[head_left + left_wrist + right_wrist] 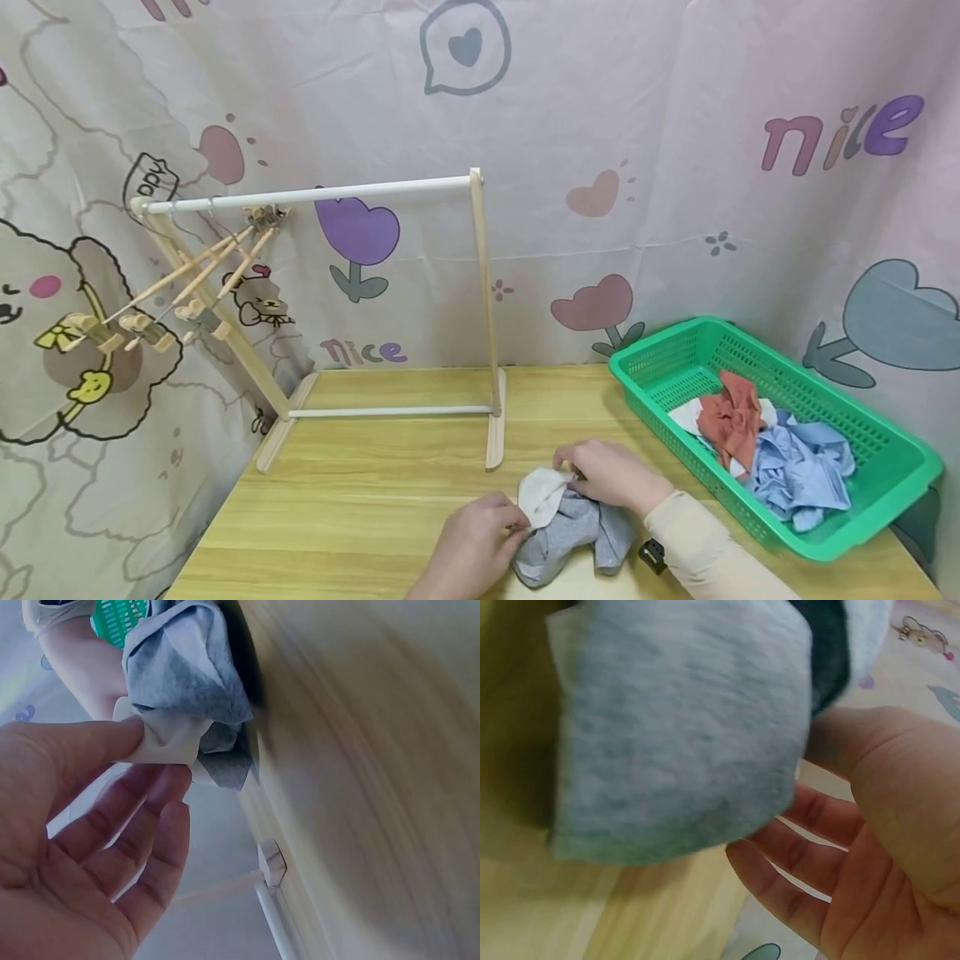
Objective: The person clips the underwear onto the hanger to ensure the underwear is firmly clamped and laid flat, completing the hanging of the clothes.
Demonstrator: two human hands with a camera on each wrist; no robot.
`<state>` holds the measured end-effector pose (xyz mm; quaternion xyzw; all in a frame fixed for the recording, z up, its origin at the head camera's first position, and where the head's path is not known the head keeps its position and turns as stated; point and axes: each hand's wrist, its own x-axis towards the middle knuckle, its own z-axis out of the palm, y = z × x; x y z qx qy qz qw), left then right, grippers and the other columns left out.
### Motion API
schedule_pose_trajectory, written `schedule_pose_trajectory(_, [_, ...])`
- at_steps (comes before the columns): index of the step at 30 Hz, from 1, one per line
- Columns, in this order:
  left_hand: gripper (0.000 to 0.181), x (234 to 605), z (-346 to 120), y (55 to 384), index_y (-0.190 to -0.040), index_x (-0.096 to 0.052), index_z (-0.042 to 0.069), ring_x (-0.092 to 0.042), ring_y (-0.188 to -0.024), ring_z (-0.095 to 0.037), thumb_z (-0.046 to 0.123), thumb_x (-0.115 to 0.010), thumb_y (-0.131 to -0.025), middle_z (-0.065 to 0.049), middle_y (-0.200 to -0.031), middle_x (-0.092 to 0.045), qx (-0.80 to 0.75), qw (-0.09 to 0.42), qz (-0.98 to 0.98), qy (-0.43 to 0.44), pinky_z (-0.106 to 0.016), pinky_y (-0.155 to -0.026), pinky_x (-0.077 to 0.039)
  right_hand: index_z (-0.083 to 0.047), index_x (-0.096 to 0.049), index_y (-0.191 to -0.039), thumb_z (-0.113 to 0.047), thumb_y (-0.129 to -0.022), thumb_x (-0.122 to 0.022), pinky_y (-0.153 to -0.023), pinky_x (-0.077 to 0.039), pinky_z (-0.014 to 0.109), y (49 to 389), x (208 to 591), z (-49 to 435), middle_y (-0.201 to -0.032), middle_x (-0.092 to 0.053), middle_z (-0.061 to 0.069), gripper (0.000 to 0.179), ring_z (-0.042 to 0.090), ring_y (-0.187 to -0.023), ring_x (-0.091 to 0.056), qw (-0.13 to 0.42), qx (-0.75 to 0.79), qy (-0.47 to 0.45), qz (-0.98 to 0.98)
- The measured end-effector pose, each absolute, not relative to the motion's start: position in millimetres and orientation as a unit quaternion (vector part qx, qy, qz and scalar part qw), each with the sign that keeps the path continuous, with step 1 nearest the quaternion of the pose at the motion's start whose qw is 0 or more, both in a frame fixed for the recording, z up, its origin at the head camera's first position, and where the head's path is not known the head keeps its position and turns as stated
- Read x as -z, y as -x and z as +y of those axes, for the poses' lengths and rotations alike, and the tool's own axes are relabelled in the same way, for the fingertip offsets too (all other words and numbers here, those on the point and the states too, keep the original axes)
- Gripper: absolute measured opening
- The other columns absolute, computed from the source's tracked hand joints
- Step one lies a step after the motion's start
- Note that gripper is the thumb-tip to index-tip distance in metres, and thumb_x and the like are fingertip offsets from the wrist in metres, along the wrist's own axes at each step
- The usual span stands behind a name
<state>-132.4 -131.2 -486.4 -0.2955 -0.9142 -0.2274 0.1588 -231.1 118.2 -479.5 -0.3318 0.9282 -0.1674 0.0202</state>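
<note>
A small grey garment (562, 542) with a white section lies bunched at the table's front. My left hand (480, 537) pinches the lower left edge of the white section, and in the left wrist view the thumb and index finger (176, 780) press the white cloth between them. At the upper right of the white section, my right hand (611, 475) pinches the cloth with thumb and fingers. In the right wrist view a loose grey flap (682, 735) of the garment hangs in front and partly hides those fingertips.
A wooden rack (483, 292) with white rods stands behind the hands; several clip hangers (202, 271) hang at its left end. To the right is a green basket (652, 396) holding a rust-red cloth (731, 417), a light blue cloth (802, 467) and white cloth. A patterned curtain backs the table.
</note>
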Motion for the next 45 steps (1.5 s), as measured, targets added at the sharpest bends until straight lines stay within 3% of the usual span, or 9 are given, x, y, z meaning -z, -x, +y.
schedule_pose_trajectory(8, [0.011,485,-133,133,-0.089,-0.082,0.023,-0.065,-0.079,0.006,0.014,-0.088,-0.086,0.014,-0.088,-0.074,0.215,0.147,-0.915,0.307,-0.013,-0.069,-0.052,-0.023,-0.071,-0.086,-0.008,-0.090,-0.079,-0.060,-0.051,0.030,234,480,123,-0.084,-0.073,-0.007,0.018,0.009,-0.073,-0.065,-0.035,0.146,0.334,0.930])
schedule_pose_trajectory(13, [0.012,474,-145,138,-0.092,-0.081,0.018,-0.071,-0.080,0.000,0.008,-0.085,-0.088,0.008,-0.089,-0.080,0.277,0.175,-0.915,0.236,-0.022,-0.071,-0.059,-0.020,-0.065,-0.092,-0.010,-0.098,-0.074,-0.060,-0.048,0.028,234,462,134,-0.082,-0.068,-0.007,0.016,0.006,-0.071,-0.057,-0.049,0.183,0.327,0.926])
schedule_pose_trajectory(23, [0.016,456,-164,153,-0.095,-0.078,0.014,-0.069,-0.079,-0.003,-0.001,-0.078,-0.093,0.004,-0.087,-0.079,0.375,0.179,-0.901,0.122,-0.018,-0.064,-0.056,-0.016,-0.058,-0.106,-0.011,-0.108,-0.062,-0.056,-0.042,0.023,232,438,142,-0.075,-0.057,-0.007,0.006,0.003,-0.063,-0.048,-0.051,0.242,0.332,0.910])
schedule_pose_trajectory(28, [0.015,456,-172,160,-0.095,-0.078,0.012,-0.070,-0.078,-0.006,-0.003,-0.077,-0.093,0.002,-0.087,-0.079,0.380,0.193,-0.899,0.106,-0.018,-0.063,-0.056,-0.014,-0.063,-0.111,-0.009,-0.103,-0.069,-0.060,-0.047,0.023,230,433,142,-0.074,-0.063,-0.008,0.011,-0.003,-0.066,-0.052,-0.046,0.254,0.332,0.907])
schedule_pose_trajectory(33, [0.015,459,-183,166,-0.096,-0.078,0.010,-0.072,-0.080,-0.010,-0.005,-0.076,-0.093,0.000,-0.088,-0.079,0.377,0.198,-0.900,0.089,-0.019,-0.062,-0.056,-0.010,-0.070,-0.116,-0.019,-0.099,-0.077,-0.064,-0.049,0.023,228,438,144,-0.076,-0.061,-0.015,0.020,-0.005,-0.068,-0.052,-0.002,0.238,0.318,0.918])
schedule_pose_trajectory(40, [0.017,467,-193,170,-0.093,-0.077,0.009,-0.072,-0.078,-0.011,-0.008,-0.076,-0.091,0.001,-0.084,-0.078,0.370,0.200,-0.904,0.074,-0.019,-0.062,-0.056,-0.009,-0.076,-0.110,-0.025,-0.085,-0.091,-0.071,-0.055,0.032,224,454,150,-0.089,-0.070,-0.004,0.034,0.011,-0.081,-0.065,0.043,0.190,0.291,0.937])
schedule_pose_trajectory(45, [0.017,471,-198,171,-0.094,-0.077,0.007,-0.072,-0.078,-0.011,-0.010,-0.077,-0.090,0.000,-0.084,-0.077,0.360,0.192,-0.910,0.070,-0.019,-0.063,-0.056,-0.011,-0.076,-0.115,-0.020,-0.083,-0.092,-0.075,-0.058,0.040,224,466,149,-0.096,-0.075,-0.001,0.037,0.015,-0.083,-0.067,0.039,0.153,0.235,0.959])
